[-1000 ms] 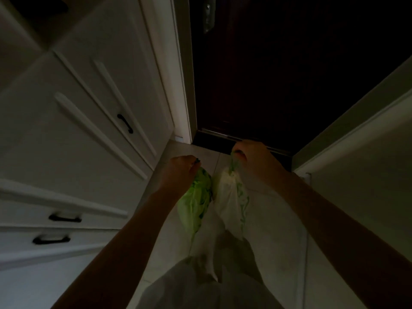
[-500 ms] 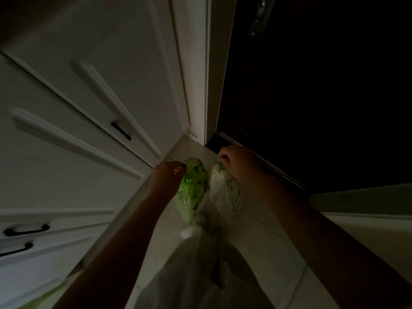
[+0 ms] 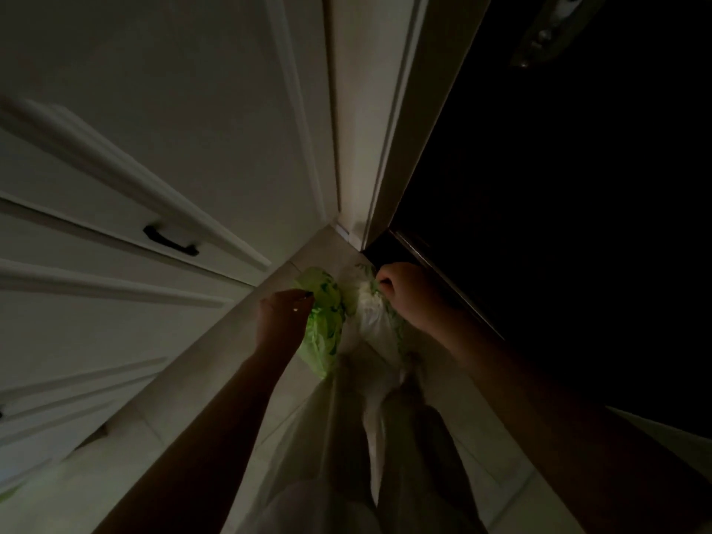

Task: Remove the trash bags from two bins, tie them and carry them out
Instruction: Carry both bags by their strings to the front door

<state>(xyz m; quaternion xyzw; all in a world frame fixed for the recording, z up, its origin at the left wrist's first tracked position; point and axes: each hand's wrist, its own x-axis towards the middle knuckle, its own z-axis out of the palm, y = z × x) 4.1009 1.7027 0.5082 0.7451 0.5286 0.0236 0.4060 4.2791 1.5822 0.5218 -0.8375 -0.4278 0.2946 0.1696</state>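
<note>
In the dim head view I hold two trash bags low over the tiled floor. My left hand [image 3: 283, 317] is closed on the top of a green bag [image 3: 325, 321], which hangs below it. My right hand [image 3: 404, 291] grips the gathered top of a white bag with green print [image 3: 371, 314], right beside the green one. The two bags touch each other. Both hang in front of the dark door's bottom edge.
A dark door [image 3: 558, 186] fills the right, its metal threshold strip [image 3: 431, 264] just past my right hand. White cabinet fronts with a black handle [image 3: 171, 240] line the left. A white door frame [image 3: 370, 129] stands between them. My light trousers [image 3: 346, 475] show below.
The view has tilted and swung left, closer to the door's corner. Both hands with their bags have moved forward toward the threshold. The grips are unchanged.
</note>
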